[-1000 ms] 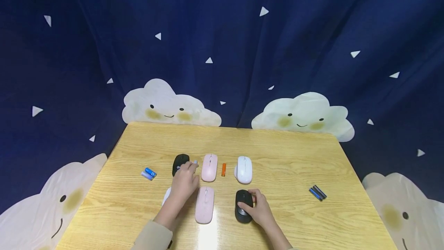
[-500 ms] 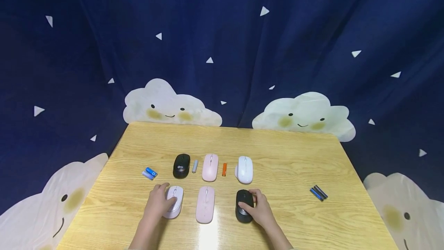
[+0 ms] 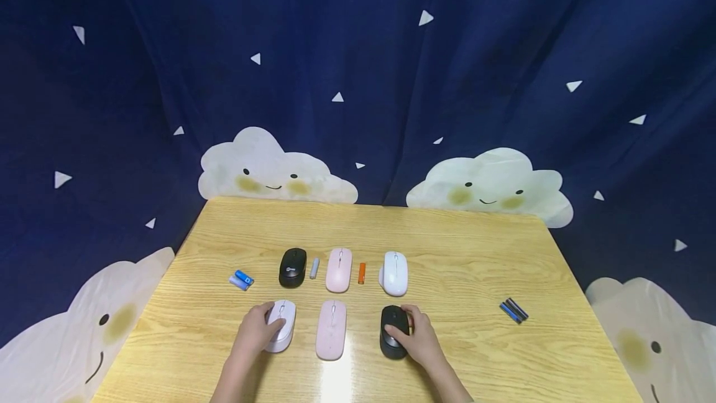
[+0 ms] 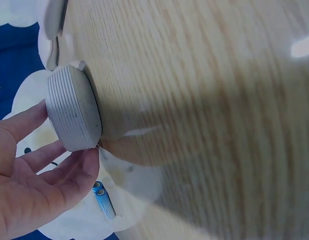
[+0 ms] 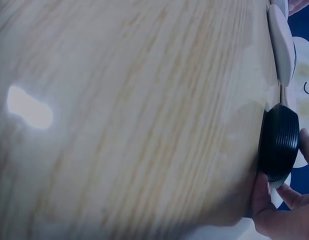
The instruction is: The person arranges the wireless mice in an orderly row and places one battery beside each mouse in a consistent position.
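Observation:
My left hand (image 3: 256, 329) holds a white computer mouse (image 3: 284, 327) at the front left, thumb on its top and fingers along its left side. In the left wrist view the ridged end of this white mouse (image 4: 72, 110) faces the camera, with the hand (image 4: 42, 185) around it. On the other side, my right hand (image 3: 421, 339) grips a black mouse (image 3: 394, 314), thumb across its top. The right wrist view shows that black mouse (image 5: 280, 142) on the tabletop between thumb and fingers. Between the hands lies a pink mouse (image 3: 331, 331), touched by neither.
Behind stand another black mouse (image 3: 293, 267), a pink mouse (image 3: 339, 270) and a white mouse (image 3: 395, 273). A grey battery (image 3: 314, 268) and an orange battery (image 3: 361, 273) lie between them. Blue batteries (image 3: 242, 279) are left, dark and blue batteries (image 3: 513, 310) right, on the wooden table (image 3: 458, 247).
My left hand has drawn back from beside the grey battery, which lies uncovered, and has come to hold the front white mouse. The right hand keeps its grip on the black mouse.

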`<action>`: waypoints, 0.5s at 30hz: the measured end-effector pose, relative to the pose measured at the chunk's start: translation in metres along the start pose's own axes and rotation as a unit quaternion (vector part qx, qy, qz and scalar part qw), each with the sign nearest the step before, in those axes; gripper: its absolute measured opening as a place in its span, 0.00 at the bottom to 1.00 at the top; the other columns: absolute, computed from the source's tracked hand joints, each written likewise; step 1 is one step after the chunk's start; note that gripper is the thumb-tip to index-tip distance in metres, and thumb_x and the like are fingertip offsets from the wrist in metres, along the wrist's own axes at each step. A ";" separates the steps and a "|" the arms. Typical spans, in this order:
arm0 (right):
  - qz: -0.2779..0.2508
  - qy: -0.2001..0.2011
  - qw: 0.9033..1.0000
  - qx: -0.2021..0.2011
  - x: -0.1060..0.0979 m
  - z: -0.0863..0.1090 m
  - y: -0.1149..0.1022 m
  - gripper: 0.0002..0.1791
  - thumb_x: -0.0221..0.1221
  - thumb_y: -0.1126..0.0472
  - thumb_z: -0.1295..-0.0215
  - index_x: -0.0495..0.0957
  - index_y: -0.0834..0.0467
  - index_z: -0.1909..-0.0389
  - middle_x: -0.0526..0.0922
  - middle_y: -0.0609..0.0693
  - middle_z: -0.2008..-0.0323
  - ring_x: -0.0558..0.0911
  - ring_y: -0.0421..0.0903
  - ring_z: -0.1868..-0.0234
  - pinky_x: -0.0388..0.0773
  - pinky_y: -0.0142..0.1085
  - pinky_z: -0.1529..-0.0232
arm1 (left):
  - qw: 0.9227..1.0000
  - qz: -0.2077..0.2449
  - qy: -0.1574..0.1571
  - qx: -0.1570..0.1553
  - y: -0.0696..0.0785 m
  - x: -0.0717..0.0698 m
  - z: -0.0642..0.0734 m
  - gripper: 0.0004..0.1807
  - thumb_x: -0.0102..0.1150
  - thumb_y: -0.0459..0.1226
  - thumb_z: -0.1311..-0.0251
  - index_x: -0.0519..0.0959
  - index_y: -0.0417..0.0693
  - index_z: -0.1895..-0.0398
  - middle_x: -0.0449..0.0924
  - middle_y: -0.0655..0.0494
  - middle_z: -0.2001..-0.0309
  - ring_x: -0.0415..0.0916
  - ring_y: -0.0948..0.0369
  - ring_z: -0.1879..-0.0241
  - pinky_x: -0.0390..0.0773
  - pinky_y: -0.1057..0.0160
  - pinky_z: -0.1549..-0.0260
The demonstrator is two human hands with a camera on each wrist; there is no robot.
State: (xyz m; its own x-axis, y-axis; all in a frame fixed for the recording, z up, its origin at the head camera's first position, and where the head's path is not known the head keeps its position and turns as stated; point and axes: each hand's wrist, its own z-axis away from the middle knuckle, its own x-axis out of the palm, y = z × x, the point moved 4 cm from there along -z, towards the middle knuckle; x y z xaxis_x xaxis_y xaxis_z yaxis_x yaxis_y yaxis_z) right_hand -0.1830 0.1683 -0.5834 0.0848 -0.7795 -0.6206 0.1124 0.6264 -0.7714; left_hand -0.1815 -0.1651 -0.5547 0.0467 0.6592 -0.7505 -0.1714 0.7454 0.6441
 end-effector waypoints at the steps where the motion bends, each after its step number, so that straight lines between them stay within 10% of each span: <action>1: 0.004 -0.002 1.000 -0.002 -0.001 0.000 -0.001 0.36 0.64 0.47 0.49 0.68 0.65 0.44 0.69 0.53 0.66 0.68 0.46 0.66 0.65 0.34 0.70 | 1.000 0.001 0.000 -0.001 0.000 0.000 0.000 0.27 0.62 0.33 0.51 0.70 0.22 0.50 0.71 0.26 0.51 0.67 0.35 0.49 0.69 0.43 0.50; 9: 0.020 0.084 0.996 -0.018 -0.033 -0.003 -0.007 0.27 0.62 0.58 0.44 0.69 0.67 0.46 0.72 0.58 0.65 0.72 0.48 0.68 0.71 0.37 0.71 | 1.000 0.000 0.000 -0.003 -0.003 0.002 -0.001 0.27 0.62 0.34 0.50 0.70 0.23 0.50 0.70 0.26 0.51 0.67 0.34 0.49 0.68 0.43 0.50; 15: 0.122 0.233 0.960 -0.094 -0.087 -0.010 0.011 0.24 0.59 0.68 0.45 0.68 0.66 0.46 0.68 0.66 0.51 0.69 0.61 0.52 0.71 0.54 0.55 | 1.000 0.000 0.002 0.003 -0.003 0.002 -0.001 0.27 0.62 0.34 0.51 0.70 0.22 0.50 0.70 0.25 0.52 0.67 0.34 0.49 0.69 0.43 0.50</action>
State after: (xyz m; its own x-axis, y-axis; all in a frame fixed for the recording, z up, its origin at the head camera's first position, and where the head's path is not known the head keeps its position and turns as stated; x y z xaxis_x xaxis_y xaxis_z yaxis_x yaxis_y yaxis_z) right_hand -0.1994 0.2435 -0.5393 -0.3713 -0.5507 -0.7475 -0.0388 0.8136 -0.5801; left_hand -0.1821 -0.1659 -0.5587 0.0430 0.6589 -0.7510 -0.1665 0.7459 0.6450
